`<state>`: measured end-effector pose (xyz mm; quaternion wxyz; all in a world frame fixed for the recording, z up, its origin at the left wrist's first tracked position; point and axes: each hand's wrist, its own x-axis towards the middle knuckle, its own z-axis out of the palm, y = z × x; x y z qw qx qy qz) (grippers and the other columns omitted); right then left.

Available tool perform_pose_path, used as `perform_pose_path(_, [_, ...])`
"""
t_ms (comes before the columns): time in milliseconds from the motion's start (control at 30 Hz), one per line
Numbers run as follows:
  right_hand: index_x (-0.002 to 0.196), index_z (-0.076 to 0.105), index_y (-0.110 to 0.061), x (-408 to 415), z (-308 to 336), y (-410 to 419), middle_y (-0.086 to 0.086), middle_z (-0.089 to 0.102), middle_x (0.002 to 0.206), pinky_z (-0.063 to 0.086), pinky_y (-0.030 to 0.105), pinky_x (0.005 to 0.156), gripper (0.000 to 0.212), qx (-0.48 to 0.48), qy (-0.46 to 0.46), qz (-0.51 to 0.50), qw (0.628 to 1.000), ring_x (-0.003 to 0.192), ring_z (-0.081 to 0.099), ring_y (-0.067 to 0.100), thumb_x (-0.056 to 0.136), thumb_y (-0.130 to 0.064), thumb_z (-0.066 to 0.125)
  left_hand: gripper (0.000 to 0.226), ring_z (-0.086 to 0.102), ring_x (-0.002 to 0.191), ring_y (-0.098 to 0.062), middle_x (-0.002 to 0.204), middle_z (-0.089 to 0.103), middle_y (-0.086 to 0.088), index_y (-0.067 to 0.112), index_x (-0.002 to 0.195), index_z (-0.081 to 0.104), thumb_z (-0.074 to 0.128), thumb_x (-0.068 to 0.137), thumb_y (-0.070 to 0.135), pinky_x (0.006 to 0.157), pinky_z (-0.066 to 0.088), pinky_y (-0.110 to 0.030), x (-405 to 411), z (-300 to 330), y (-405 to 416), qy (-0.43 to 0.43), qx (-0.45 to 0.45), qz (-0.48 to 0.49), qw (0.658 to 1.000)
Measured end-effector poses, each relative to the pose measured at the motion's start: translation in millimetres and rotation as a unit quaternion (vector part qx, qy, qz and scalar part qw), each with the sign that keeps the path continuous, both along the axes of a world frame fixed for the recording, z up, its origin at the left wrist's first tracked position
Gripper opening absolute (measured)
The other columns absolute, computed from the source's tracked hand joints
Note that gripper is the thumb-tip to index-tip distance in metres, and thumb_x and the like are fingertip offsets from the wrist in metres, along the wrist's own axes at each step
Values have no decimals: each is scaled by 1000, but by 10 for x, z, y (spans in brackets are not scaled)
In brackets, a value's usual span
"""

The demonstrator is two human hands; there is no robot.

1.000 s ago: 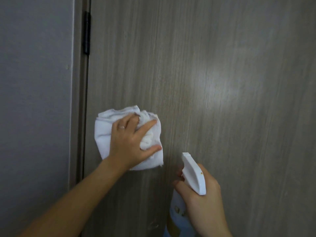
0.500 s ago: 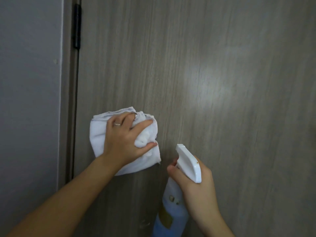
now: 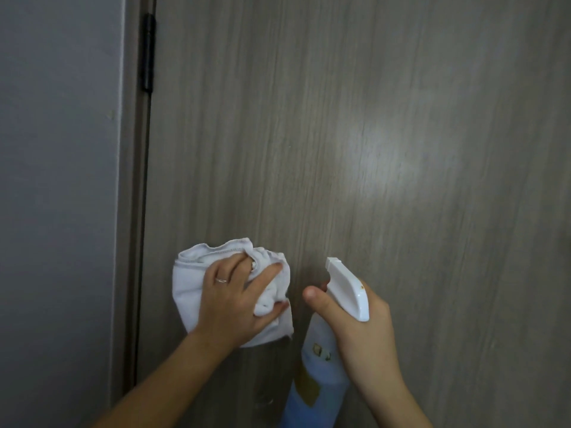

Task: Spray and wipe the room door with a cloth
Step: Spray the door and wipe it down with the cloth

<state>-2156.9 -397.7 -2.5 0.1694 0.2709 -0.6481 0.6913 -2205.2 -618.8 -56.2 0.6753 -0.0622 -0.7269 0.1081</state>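
- Where the wood-grain door (image 3: 370,134) meets its frame on the left, a dark hinge (image 3: 147,52) sits in the narrow gap, and a plain grey wall (image 3: 55,180) lies beyond the frame.
- The door face is a smooth grey-brown laminate with fine vertical streaks; a soft patch of glare sits right of centre.
- The left hand (image 3: 234,301) presses a bunched white cloth (image 3: 188,291) flat on the door, low down and near the hinge side but clear of the edge.
- Its fingers are spread and curled into the folds, the thumb pinching a wad of fabric; a thin ring shows on one finger.
- The cloth is soft and crumpled, with a stitched hem along its top edge and a rounded lower edge hanging below the palm.
- The right hand (image 3: 361,329) grips the neck of a spray bottle (image 3: 318,375), just beside the cloth and apart from it.
- The bottle has a glossy white wedge-shaped trigger head and a pale blue rounded body with a yellow label; its print is too blurred to read.
- The thumb wraps round the front of the neck; the other fingers are hidden behind the head, probably at the trigger.
- A wide bare stretch of door lies above and to the right of both hands.
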Motion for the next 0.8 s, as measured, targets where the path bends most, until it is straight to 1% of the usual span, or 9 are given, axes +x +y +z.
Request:
perform_pose_path(67, [66, 64, -15, 15, 18, 19, -3, 63, 59, 48, 24, 56, 32, 0, -4, 1, 1000, 59, 60, 7, 56, -41, 79, 54, 52, 110, -30, 122, 52, -7, 29, 129, 55, 50, 89, 65, 94, 42, -49, 22, 21, -46, -10, -18, -12, 1000])
perform_pose_path(133, [66, 64, -17, 27, 45, 55, 1, 64, 61, 47, 22, 55, 37, 6, -1, -9, 1000, 59, 59, 6, 54, -49, 78, 54, 51, 110, -31, 123, 53, -8, 27, 128, 58, 50, 89, 63, 96, 38, -48, 57, 193, -56, -18, -22, -18, 999])
perform_pose_path(233, [71, 66, -19, 19, 91, 128, 10, 69, 72, 49, 19, 57, 31, -4, -7, -11, 1000, 64, 60, 5, 58, -46, 75, 57, 49, 111, -32, 121, 57, -13, 27, 130, 58, 52, 86, 62, 95, 33, -44, 79, 834, -55, 6, 73, -9, 997])
perform_pose_path(333, [80, 70, -12, 9, 119, 198, 10, 69, 72, 51, 21, 59, 50, -15, -22, -2, 1000, 68, 63, 11, 51, -53, 74, 54, 48, 121, -32, 127, 57, -11, 29, 127, 61, 55, 85, 63, 100, 33, -44, 80, 1512, -74, 13, 122, -1, 993])
perform_pose_path(400, [84, 72, -13, -6, 127, 243, 14, 72, 80, 53, 29, 65, 59, -13, -23, -6, 1000, 73, 68, 19, 47, -59, 68, 53, 50, 116, -33, 124, 59, -11, 28, 125, 64, 55, 86, 63, 96, 36, -45, 49, 1600, -48, 25, 126, 7, 992])
perform_pose_path(467, [83, 73, -13, -9, 137, 275, 16, 73, 83, 55, 38, 69, 60, -13, -17, -13, 1000, 80, 69, 30, 48, -60, 67, 52, 51, 110, -33, 120, 59, -12, 27, 125, 64, 54, 88, 62, 93, 38, -45, 31, 1473, 1, 30, 125, 12, 992])
perform_pose_path(533, [81, 73, -12, 3, 140, 296, 17, 72, 83, 55, 42, 70, 58, -13, -9, -20, 1000, 84, 68, 34, 50, -60, 67, 52, 50, 109, -32, 118, 59, -13, 26, 125, 65, 54, 88, 61, 91, 38, -45, 8, 1232, 32, 29, 114, 15, 993])
perform_pose_path(733, [80, 73, -15, 93, 113, 328, 16, 73, 80, 55, 43, 70, 53, -17, -10, -22, 1000, 77, 70, 28, 51, -59, 68, 48, 51, 110, -30, 122, 51, -8, 23, 119, 74, 54, 91, 57, 94, 39, -46, 13, -154, 126, -34, -11, 27, 999])
perform_pose_path(800, [81, 72, -14, 131, 92, 347, 17, 72, 80, 53, 41, 70, 54, -20, -9, -22, 1000, 74, 67, 23, 51, -60, 68, 45, 50, 109, -28, 118, 50, -6, 23, 115, 76, 54, 91, 54, 95, 39, -45, 35, -386, 108, -53, -40, 19, 998])
